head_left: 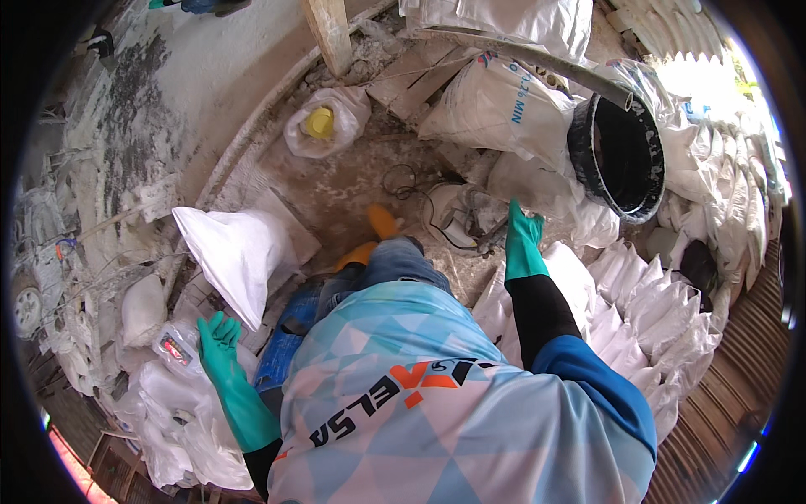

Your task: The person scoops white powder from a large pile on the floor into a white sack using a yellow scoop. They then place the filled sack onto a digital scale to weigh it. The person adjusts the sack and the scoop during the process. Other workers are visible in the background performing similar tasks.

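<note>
My left hand (222,338), in a green rubber glove, is open with its fingers loosely stretched and nothing in them. It hangs beside a clear plastic pack (175,346), just below an upright white sack (235,252). My right hand (525,244), gloved the same way, is seen edge-on with its fingers stretched out and nothing visible in them. Close to its left lies a white device (453,218) with a dark cable; its kind is hard to make out. Whether that hand touches the device cannot be told.
A black tub (579,143) stands at the far right beside a large printed sack (495,105). Stacked white sacks (646,311) line the right. An open white bag (340,139) holds a yellow scoop-like thing (320,123). A blue container (285,357) is beside my legs; a wooden post (327,34) rises ahead.
</note>
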`<state>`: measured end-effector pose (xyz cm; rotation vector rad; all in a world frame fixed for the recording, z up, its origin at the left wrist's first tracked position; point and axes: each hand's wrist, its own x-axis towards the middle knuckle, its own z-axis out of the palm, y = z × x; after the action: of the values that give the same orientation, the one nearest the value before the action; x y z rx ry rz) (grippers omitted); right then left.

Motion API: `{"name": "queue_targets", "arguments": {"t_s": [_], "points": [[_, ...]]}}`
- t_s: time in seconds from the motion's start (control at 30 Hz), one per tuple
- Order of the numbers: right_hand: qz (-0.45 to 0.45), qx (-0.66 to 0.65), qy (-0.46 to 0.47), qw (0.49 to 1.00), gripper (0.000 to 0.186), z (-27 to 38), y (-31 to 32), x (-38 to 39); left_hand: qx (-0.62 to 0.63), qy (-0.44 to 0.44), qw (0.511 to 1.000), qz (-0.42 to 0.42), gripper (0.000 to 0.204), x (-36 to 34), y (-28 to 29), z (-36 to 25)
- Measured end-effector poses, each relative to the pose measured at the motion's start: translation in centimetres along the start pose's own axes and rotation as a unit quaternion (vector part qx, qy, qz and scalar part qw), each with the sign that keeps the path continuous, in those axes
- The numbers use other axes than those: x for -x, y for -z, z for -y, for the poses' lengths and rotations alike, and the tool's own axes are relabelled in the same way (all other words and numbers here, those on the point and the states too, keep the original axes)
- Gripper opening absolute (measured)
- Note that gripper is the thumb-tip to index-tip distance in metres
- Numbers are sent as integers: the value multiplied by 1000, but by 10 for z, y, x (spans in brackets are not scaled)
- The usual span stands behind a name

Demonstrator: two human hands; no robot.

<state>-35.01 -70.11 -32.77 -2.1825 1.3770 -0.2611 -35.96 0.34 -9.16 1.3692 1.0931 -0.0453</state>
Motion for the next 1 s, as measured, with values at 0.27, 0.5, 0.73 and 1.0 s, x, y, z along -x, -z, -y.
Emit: {"name": "queue_targets", "arguments": {"t_s": [0.27, 0.5, 0.73, 1.0], "points": [[175, -198, -307, 914, 51, -34, -49, 5, -42, -15, 999, 3, 55, 5, -14, -16], [246, -437, -392, 771, 38, -27, -42, 22, -34, -19, 996, -81, 47, 41, 2, 6], [242, -394, -351, 814, 32, -46, -62, -13, -43, 42, 994, -97, 46, 64, 29, 54], [256, -314, -359, 841, 26, 44, -59, 10, 21, 70, 985, -154, 43, 68, 56, 100]]}}
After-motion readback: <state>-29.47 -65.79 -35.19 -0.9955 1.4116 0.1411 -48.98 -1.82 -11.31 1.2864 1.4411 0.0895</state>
